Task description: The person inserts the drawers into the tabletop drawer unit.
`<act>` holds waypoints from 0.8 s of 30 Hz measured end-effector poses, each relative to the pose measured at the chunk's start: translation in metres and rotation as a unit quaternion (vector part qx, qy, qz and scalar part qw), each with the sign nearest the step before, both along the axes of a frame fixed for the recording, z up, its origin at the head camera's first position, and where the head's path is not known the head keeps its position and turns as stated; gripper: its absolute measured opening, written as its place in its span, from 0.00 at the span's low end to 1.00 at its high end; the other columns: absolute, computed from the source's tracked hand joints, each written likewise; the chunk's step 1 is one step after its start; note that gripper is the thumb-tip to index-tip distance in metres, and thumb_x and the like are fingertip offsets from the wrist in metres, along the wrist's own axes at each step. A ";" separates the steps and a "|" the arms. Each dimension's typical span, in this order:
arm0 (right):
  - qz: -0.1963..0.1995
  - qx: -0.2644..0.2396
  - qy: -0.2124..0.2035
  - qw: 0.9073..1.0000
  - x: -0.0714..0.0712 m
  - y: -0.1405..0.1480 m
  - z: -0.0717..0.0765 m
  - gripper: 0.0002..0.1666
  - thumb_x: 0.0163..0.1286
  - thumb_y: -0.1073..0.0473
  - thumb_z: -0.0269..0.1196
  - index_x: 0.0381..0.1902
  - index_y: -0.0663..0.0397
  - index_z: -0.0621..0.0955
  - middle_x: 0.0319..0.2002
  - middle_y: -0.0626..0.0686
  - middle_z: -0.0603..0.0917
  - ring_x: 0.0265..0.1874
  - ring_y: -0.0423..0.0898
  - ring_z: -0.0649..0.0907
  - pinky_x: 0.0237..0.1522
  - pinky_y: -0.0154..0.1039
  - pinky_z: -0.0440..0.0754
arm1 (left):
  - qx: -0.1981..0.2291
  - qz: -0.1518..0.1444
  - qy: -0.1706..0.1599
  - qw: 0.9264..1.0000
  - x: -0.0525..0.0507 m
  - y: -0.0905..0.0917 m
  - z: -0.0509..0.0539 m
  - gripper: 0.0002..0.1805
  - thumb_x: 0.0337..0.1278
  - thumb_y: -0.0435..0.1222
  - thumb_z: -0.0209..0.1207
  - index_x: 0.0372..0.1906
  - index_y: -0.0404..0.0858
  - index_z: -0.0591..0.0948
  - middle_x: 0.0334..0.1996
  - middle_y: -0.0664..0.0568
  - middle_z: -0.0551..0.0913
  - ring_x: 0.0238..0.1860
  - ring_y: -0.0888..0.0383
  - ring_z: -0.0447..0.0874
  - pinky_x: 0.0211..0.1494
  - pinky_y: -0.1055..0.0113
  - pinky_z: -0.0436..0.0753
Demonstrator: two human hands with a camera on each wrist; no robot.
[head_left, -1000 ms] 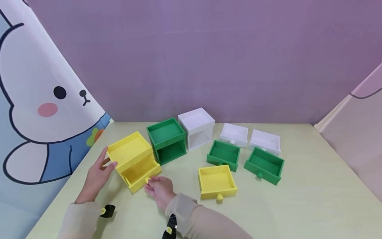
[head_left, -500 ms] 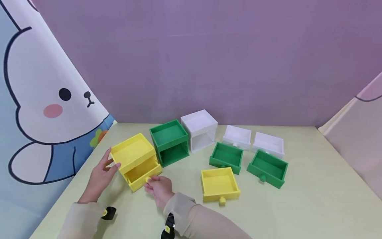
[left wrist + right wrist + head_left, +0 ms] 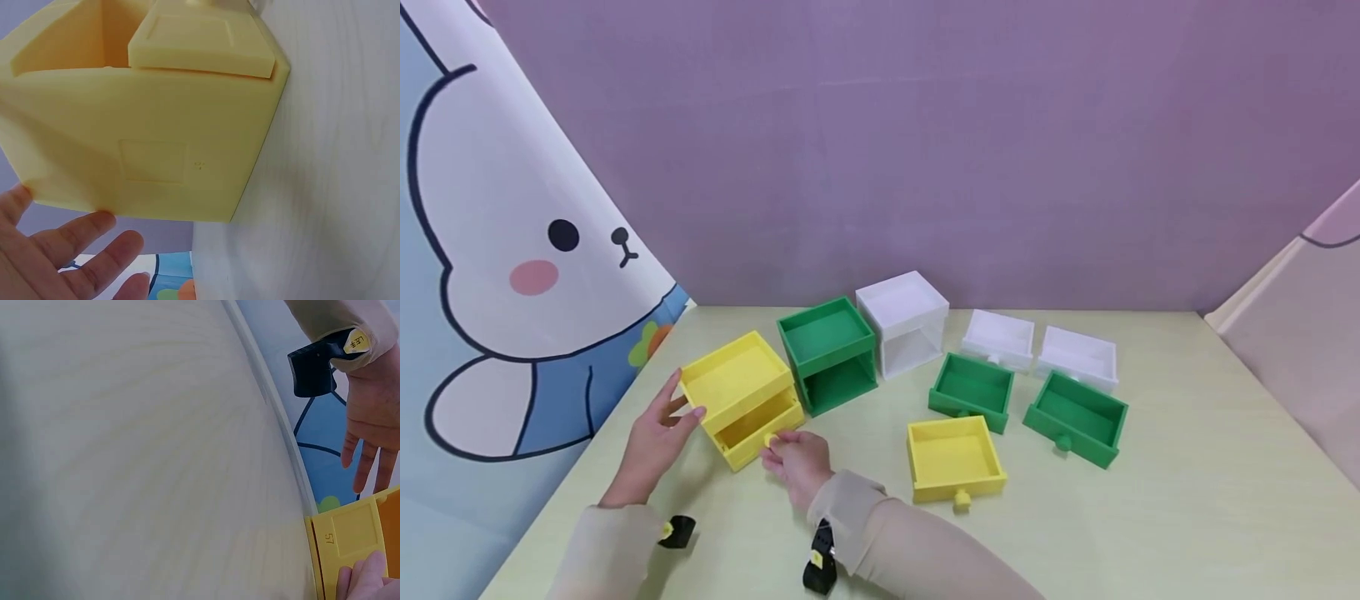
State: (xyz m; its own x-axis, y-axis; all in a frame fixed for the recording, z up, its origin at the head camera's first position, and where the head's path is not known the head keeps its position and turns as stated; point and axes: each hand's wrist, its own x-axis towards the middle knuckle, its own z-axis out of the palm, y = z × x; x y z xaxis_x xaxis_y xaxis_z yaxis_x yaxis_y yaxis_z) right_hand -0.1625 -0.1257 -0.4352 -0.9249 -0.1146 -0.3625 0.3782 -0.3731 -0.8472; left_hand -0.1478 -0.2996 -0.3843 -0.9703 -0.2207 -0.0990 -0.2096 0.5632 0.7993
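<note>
A yellow drawer cabinet (image 3: 737, 375) stands at the left of the table, its upper bay without a drawer. In its lower bay is a yellow drawer (image 3: 748, 450), pushed in nearly flush. My left hand (image 3: 658, 442) holds the cabinet by its upper left edge, thumb at the front corner and forefinger farther back; other fingers are spread behind, seen in the left wrist view. With thumb and fingers my right hand (image 3: 801, 467) pinches the drawer's knob (image 3: 771, 439). A second yellow drawer (image 3: 955, 458) lies on the table to the right.
Behind stand a green cabinet (image 3: 829, 346) and a white cabinet (image 3: 904, 308), both without drawers. Right of them lie two green drawers (image 3: 972, 387) and two white drawers (image 3: 997, 333). A purple backdrop (image 3: 925, 150) closes off the rear.
The lower yellow drawer has slid farther into the cabinet, my right hand moving inward with its knob. My left hand keeps its place on the cabinet. The head view has shifted slightly.
</note>
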 end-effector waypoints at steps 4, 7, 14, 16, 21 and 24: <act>-0.001 -0.003 -0.002 1.000 -0.001 -0.001 0.001 0.11 0.62 0.77 0.59 0.44 0.74 0.76 0.38 0.62 0.82 0.40 0.56 0.85 0.44 0.44 0.82 | 0.006 -0.002 0.011 1.000 0.001 0.001 0.000 0.43 0.69 0.52 0.48 0.76 0.51 0.36 0.70 0.28 0.52 0.61 0.33 0.63 0.60 0.42 0.69; -0.006 -0.007 -0.006 1.000 -0.001 -0.001 0.002 0.10 0.62 0.77 0.59 0.43 0.74 0.76 0.38 0.63 0.81 0.40 0.57 0.85 0.44 0.45 0.82 | 0.007 -0.002 0.014 1.000 0.002 0.001 0.000 0.43 0.69 0.52 0.48 0.76 0.51 0.36 0.71 0.28 0.52 0.61 0.32 0.63 0.60 0.42 0.69; 0.034 -0.028 -0.024 0.999 0.003 0.009 0.009 0.16 0.63 0.76 0.59 0.50 0.75 0.75 0.40 0.63 0.81 0.43 0.54 0.84 0.48 0.43 0.80 | 0.006 0.003 0.017 1.000 0.003 0.003 0.000 0.43 0.70 0.52 0.48 0.76 0.51 0.36 0.71 0.28 0.51 0.62 0.32 0.62 0.60 0.41 0.68; 0.074 -0.038 -0.022 0.996 0.007 0.019 0.014 0.19 0.65 0.75 0.58 0.54 0.76 0.73 0.42 0.65 0.81 0.44 0.53 0.83 0.49 0.42 0.79 | 0.008 0.004 0.015 1.000 0.004 0.003 0.000 0.42 0.70 0.52 0.48 0.76 0.52 0.36 0.71 0.28 0.51 0.62 0.32 0.62 0.60 0.41 0.68; 0.185 -0.028 -0.005 0.982 0.018 0.053 0.026 0.17 0.67 0.75 0.55 0.54 0.76 0.74 0.47 0.67 0.81 0.40 0.47 0.84 0.49 0.38 0.79 | 0.011 0.002 0.014 1.000 0.005 0.004 -0.001 0.43 0.70 0.52 0.47 0.76 0.52 0.35 0.71 0.28 0.52 0.61 0.33 0.63 0.60 0.41 0.68; 0.227 0.001 0.005 0.974 0.021 0.071 0.033 0.13 0.67 0.73 0.57 0.50 0.73 0.76 0.41 0.62 0.84 0.34 0.44 0.84 0.46 0.40 0.81 | 0.006 -0.002 0.022 1.000 0.005 0.002 0.000 0.43 0.70 0.52 0.47 0.76 0.51 0.36 0.70 0.27 0.52 0.60 0.33 0.63 0.60 0.41 0.69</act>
